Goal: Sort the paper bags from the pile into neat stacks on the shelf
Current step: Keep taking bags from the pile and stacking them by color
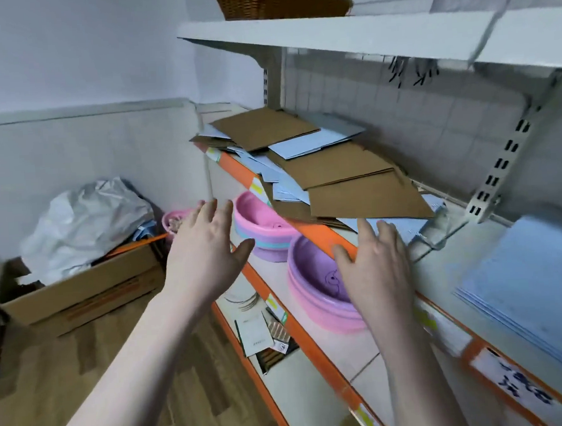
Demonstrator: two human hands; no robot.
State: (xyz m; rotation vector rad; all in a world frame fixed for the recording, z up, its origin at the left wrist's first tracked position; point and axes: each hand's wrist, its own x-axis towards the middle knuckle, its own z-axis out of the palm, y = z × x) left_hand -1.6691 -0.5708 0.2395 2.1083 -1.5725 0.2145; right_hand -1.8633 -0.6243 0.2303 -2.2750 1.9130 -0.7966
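Your hands, left (pixel 206 250) and right (pixel 373 263), both grips released, hover before the shelf (pixel 441 269) (orange-edged) bearing the bags (pixel 336 173).

Soft even indoor light, faint shadows, wide-angle bending at edges, slight motion blur

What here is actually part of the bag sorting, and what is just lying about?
Part of the job:
- pile of brown and blue paper bags
- neat blue stack
- shelf
- left hand and right hand, both open, holding nothing

Lying about:
- pink and purple basins
- wicker basket
- cardboard box
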